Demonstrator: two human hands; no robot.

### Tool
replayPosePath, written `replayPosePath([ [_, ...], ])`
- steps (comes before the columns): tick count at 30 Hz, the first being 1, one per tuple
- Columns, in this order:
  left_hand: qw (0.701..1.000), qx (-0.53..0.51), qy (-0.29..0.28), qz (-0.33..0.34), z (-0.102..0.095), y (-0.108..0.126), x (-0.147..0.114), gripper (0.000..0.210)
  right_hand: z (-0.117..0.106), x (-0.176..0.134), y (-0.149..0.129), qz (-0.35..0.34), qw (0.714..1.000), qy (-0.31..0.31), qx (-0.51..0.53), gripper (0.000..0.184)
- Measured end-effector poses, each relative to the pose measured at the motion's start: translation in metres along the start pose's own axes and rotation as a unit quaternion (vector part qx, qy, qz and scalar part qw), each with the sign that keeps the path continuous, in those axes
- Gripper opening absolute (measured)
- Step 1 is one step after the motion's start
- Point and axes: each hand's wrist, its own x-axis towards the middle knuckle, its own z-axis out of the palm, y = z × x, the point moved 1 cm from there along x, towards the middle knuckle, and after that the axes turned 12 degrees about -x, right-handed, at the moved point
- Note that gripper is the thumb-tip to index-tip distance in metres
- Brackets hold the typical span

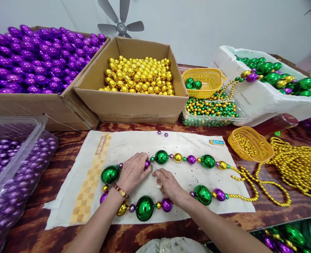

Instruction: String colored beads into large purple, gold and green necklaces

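A bead garland of green, purple and gold balls lies in a loop on a white towel. My left hand, with a brown beaded bracelet at its wrist, is closed over the upper strand and grips a purple bead by its fingertips. Close beside it my right hand is closed round a thin pointed metal tool, whose tip reaches to the string by that bead. The tool's handle is mostly hidden in the fingers. Gold bead chains run off the garland's right ends.
Cardboard boxes of purple ovals and gold balls stand behind the towel. A clear tub of purple beads is at left. Right are yellow baskets, a foam box with garlands and piled gold chain. Two loose purple beads lie on the towel.
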Motion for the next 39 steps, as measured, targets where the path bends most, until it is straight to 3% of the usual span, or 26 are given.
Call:
replayPosePath([
  [5, 1.000, 0.025, -0.004, 0.018, -0.001, 0.004, -0.001, 0.008, -0.013, 0.000, -0.004, 0.010, 0.998, -0.021, -0.051, 0.030],
  [9, 1.000, 0.015, -0.007, 0.020, -0.001, 0.002, -0.001, 0.011, -0.011, 0.004, 0.000, -0.035, 0.995, 0.015, -0.087, 0.027],
  [16, 0.999, 0.002, -0.019, 0.035, -0.001, 0.000, -0.001, 0.025, -0.012, 0.003, 0.006, -0.001, 0.999, -0.034, -0.042, 0.028],
  [20, 0.997, 0.027, -0.044, 0.059, -0.005, 0.005, -0.001, 0.040, -0.018, 0.004, 0.003, -0.068, 0.987, 0.010, -0.147, 0.025],
  [24, 0.996, 0.048, -0.047, 0.061, -0.005, 0.008, 0.000, 0.038, -0.017, 0.004, 0.001, -0.120, 0.967, 0.051, -0.217, 0.023],
  [30, 0.995, 0.079, -0.038, 0.057, -0.001, 0.013, 0.000, 0.039, -0.012, 0.006, 0.008, -0.041, 0.991, 0.026, -0.129, 0.027],
  [39, 0.993, 0.094, -0.031, 0.063, 0.004, 0.013, 0.001, 0.043, -0.008, -0.001, -0.002, 0.012, 1.000, -0.003, -0.021, 0.026],
])
